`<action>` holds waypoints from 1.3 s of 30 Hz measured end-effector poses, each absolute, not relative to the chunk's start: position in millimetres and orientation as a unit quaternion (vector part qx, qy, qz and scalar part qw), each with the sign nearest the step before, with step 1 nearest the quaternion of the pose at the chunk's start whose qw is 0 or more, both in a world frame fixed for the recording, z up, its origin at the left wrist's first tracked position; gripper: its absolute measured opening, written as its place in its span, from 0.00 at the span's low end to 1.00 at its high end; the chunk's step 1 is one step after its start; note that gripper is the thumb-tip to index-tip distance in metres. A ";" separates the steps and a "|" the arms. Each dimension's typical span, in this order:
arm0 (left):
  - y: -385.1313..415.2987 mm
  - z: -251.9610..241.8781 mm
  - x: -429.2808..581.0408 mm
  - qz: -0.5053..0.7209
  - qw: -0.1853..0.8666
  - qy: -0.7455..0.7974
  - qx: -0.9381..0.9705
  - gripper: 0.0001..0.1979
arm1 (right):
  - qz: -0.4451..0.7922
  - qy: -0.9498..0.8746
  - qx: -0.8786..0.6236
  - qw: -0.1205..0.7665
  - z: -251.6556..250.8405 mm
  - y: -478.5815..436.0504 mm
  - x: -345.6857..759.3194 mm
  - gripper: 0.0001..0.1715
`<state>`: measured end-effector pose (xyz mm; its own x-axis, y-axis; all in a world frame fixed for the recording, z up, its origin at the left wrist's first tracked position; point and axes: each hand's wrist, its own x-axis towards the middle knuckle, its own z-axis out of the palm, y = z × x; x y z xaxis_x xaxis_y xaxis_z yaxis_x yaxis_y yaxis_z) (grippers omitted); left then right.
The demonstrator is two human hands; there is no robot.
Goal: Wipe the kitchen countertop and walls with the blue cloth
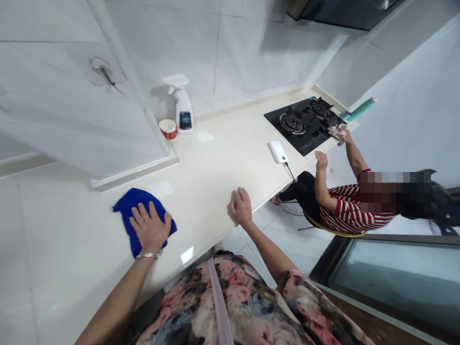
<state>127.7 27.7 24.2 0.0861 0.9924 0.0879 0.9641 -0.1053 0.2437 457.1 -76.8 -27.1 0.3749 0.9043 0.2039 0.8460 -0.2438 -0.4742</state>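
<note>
My left hand (149,230) lies flat with spread fingers on a blue cloth (131,206), pressing it against the white countertop (212,177). The cloth is spread out, its edges showing around the hand. Near the counter's front edge rests my right hand (241,207), its fingers slightly bent on the surface and nothing in it.
A white spray bottle (185,112) and a red-and-white paper cup (168,129) stand by the wall. A white power bank (278,152) with a cable lies near the black gas stove (305,124). A seated person (354,203) holds a cloth (338,131) at the stove.
</note>
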 end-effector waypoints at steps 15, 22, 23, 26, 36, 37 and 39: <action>14.3 20.7 170.3 0.134 0.106 0.578 0.798 0.38 | -0.003 -0.572 -0.777 0.262 -34.5 -77.7 459.3 0.28; 14.6 16.6 166.4 0.142 0.103 0.560 0.810 0.38 | -0.049 -0.577 -0.770 0.268 -37.9 -78.5 459.5 0.28; 15.9 15.8 164.9 0.142 0.102 0.556 0.813 0.38 | -0.052 -0.577 -0.769 0.271 -38.4 -78.9 459.6 0.28; 23.9 13.5 158.1 0.147 0.100 0.529 0.830 0.38 | -0.054 -0.581 -0.764 0.275 -39.7 -80.7 460.4 0.28; 85.6 15.4 146.4 0.119 0.130 0.418 0.891 0.34 | -0.054 -0.595 -0.752 0.280 -42.2 -86.1 463.9 0.30; 92.7 15.5 147.9 0.119 0.134 0.411 0.894 0.34 | -0.052 -0.593 -0.753 0.279 -41.8 -86.3 463.4 0.30; 106.3 15.6 152.0 0.119 0.138 0.403 0.897 0.33 | -0.049 -0.591 -0.754 0.281 -40.9 -86.5 462.4 0.30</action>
<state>152.0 106.3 15.6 0.6462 0.7563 0.1026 0.6904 -0.6365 0.3438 462.4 -86.5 -40.9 0.2957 0.8648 0.4059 0.9193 -0.1421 -0.3669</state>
